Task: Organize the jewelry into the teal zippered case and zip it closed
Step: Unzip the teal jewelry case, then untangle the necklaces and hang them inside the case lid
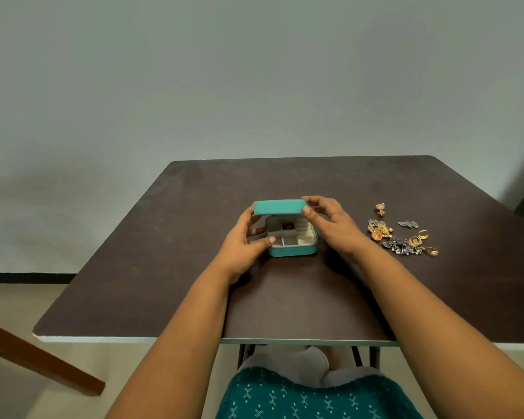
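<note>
Teal case [292,251] sits on the dark table [164,267], between the two hands. Lid [280,207] raised partway; pale divided interior visible, one small dark item in a rear compartment. Left hand [244,246] grips the case's left side, thumb on the front corner. Right hand [330,225] pinches the lid's right edge. Jewelry pile [401,237] lies loose on the table, just beyond the right hand.
</note>
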